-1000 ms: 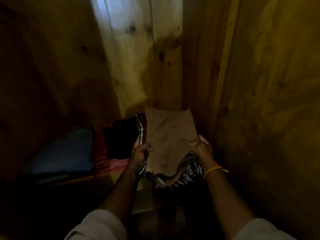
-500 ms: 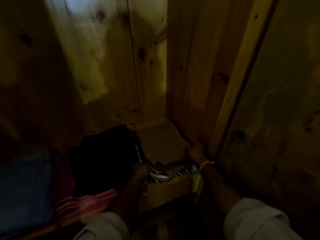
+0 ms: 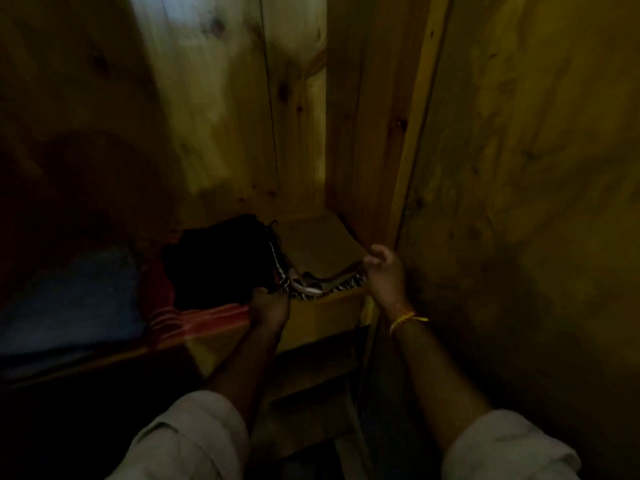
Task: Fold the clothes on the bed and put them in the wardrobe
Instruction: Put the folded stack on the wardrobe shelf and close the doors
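Note:
A folded stack of clothes, with a brown garment on top and black-and-white checked cloth under it, lies on the wardrobe shelf in the right corner. My left hand grips the stack's front-left edge. My right hand has its fingers curled on the brown garment's front-right corner, which rises to meet it. The image is dark and blurred.
A black garment lies left of the stack on red-striped cloth. A blue item sits further left. Wooden wardrobe walls close in behind and on the right. A lower shelf shows below.
The stack, held up in both hands a second ago, has gone down onto the shelf in the right corner. My hands have stayed at its front edge, and the right hand has lifted slightly.

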